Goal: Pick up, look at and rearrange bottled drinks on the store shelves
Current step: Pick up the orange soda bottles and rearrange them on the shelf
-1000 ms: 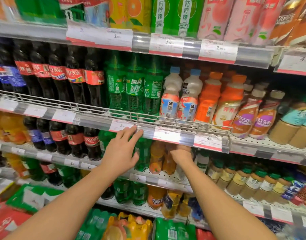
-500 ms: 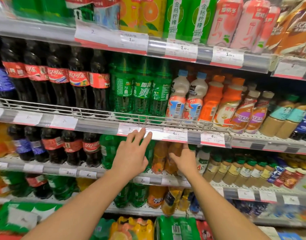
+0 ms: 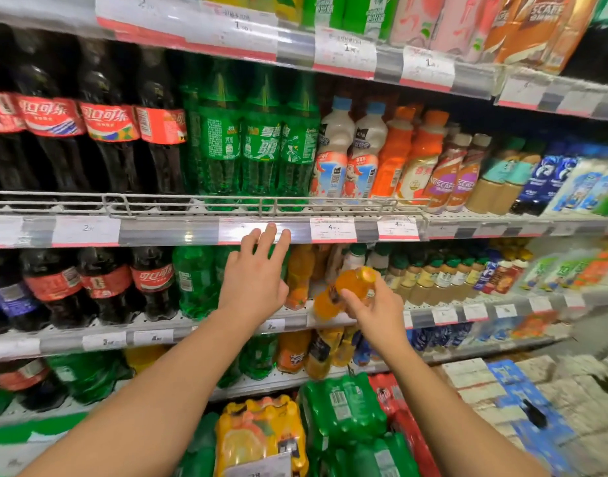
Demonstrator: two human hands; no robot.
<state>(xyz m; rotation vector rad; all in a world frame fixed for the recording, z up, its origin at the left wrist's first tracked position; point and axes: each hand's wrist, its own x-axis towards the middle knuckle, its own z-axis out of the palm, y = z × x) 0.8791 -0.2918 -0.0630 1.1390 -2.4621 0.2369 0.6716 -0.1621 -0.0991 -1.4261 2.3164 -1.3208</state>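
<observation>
Holding orange bottle [image 3: 344,292] | right hand [image 3: 375,313] | tilted, cap up-right

My right hand [image 3: 378,313] covers the orange bottle [image 3: 344,292] label; price tags [image 3: 332,229] and right-side bottles [image 3: 584,191] blur unreadably.

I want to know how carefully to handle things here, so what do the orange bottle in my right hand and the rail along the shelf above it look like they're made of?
The orange bottle looks like clear glossy plastic: the drink's colour shows through and it glints. The rail looks like coated wire, probably metal, thin pale bars with a dull sheen.
</observation>
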